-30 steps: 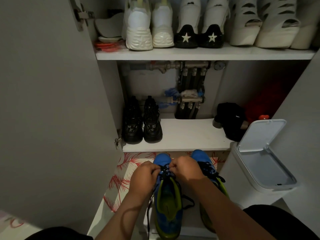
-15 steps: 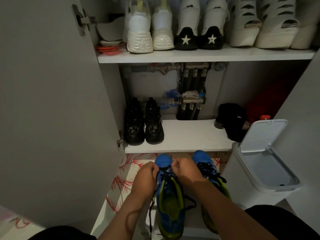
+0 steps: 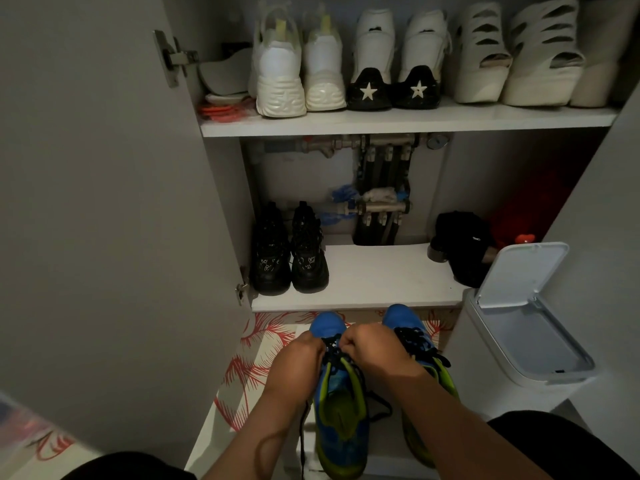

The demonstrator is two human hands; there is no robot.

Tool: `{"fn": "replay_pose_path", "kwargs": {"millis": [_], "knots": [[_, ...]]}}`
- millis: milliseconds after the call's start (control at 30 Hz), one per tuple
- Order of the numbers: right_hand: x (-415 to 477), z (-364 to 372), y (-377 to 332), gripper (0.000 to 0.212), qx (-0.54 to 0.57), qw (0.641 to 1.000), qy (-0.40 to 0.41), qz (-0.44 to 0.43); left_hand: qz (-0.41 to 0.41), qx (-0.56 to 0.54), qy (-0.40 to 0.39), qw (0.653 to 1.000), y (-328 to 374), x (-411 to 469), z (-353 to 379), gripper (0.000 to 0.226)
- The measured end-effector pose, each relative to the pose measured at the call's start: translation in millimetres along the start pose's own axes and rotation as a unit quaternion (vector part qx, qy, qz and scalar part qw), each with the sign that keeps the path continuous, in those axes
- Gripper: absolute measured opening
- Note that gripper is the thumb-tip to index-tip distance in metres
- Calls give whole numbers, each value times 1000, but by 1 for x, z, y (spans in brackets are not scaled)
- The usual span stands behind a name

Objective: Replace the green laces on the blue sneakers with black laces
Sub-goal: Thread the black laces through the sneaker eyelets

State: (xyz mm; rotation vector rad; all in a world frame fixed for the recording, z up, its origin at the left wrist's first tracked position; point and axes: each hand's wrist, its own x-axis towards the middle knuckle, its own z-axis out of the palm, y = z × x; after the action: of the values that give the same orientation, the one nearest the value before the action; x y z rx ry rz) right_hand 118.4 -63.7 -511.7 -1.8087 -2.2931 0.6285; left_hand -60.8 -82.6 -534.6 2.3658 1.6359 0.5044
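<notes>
My left hand (image 3: 296, 367) and right hand (image 3: 375, 351) gripped the black lace (image 3: 331, 346) over the blue sneaker (image 3: 341, 407); uneven tension risked mismatched lace ends.

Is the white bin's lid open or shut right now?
Open. The white bin has its lid tipped up at the back, and the grey inside shows below it.
</notes>
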Motion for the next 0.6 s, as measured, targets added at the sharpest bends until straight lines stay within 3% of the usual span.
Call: {"fn": "replay_pose_path", "kwargs": {"millis": [400, 600], "knots": [[2, -8, 1, 17, -17, 999, -31, -27, 11, -51, -12, 999, -7, -2, -2, 13], [-1, 2, -4, 20, -3, 1000, 15, 1, -51, -95, -1, 994, -2, -5, -1, 13]]}}
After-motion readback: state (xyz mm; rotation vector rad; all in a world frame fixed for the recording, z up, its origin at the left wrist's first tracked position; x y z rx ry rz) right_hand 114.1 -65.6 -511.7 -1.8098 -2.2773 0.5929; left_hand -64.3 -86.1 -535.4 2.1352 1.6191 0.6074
